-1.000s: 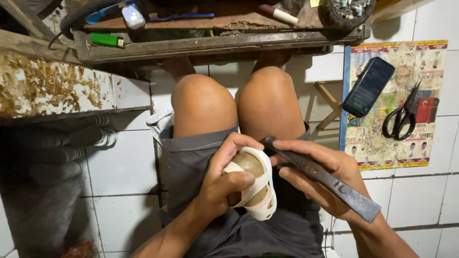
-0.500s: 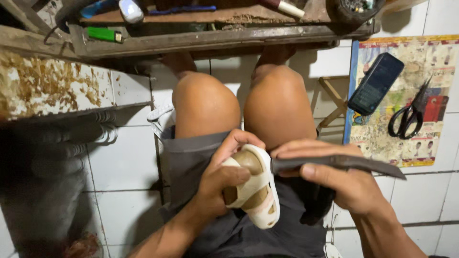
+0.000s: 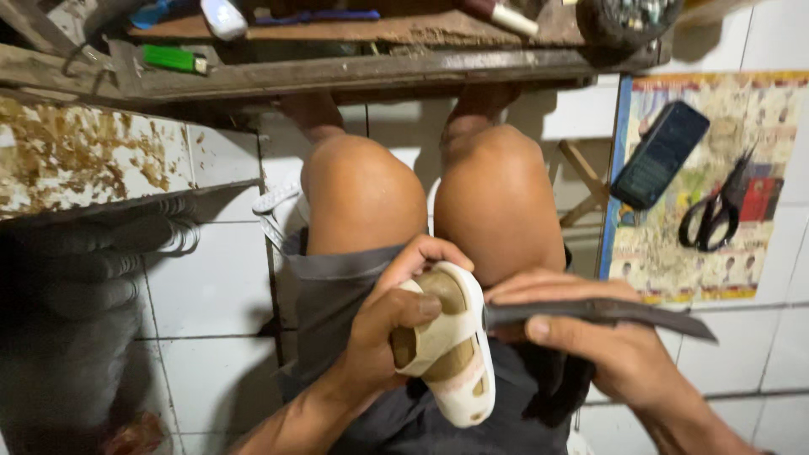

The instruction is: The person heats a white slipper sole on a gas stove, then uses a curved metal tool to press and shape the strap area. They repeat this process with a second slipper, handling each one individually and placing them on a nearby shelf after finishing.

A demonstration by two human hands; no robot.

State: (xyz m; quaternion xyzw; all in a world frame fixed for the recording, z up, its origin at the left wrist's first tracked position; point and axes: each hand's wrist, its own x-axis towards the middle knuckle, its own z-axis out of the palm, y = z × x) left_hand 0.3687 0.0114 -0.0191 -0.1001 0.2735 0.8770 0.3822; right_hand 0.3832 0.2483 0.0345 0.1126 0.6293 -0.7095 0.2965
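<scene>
I sit with bare knees over a white tiled floor. My left hand (image 3: 396, 324) grips a small white sandal (image 3: 451, 354) with a tan insole, held sole-side away over my lap. My right hand (image 3: 590, 341) holds a long flat dark blade (image 3: 607, 313), lying roughly level with its near end touching the sandal's edge. Both hands rest above my grey shorts (image 3: 337, 286).
A worn wooden bench (image 3: 362, 72) crosses the top, carrying a green lighter (image 3: 173, 59) and small tools. To the right, a dark phone (image 3: 659, 154) and black scissors (image 3: 716, 211) lie on a colourful printed sheet (image 3: 716, 261). A rusty white panel (image 3: 84, 156) stands at left.
The blade has swung from pointing down-right to lying nearly level against the sandal's edge. The sandal has tipped slightly in my left hand.
</scene>
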